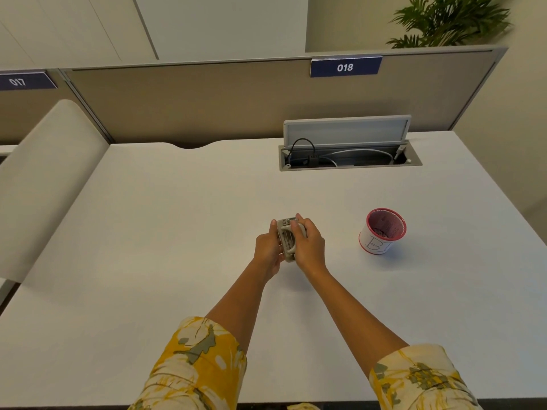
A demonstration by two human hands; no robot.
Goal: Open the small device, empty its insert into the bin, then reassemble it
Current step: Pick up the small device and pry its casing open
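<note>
A small beige device (pixel 287 238) with a curved handle-like part on top is held between both hands over the middle of the white desk (pixel 165 232). My left hand (pixel 267 250) grips its left side and underside. My right hand (pixel 307 242) wraps its right side, with fingertips on its far end. Whether the device is open or closed cannot be told. The bin (pixel 381 231), a small white cup with a red rim and dark bits inside, stands upright on the desk to the right of my hands.
An open cable hatch (pixel 349 156) with cords sits at the back right of the desk. A grey partition (pixel 207 102) with a "018" label runs behind. A padded divider (pixel 44 179) borders the left. A plant (pixel 450 22) stands beyond.
</note>
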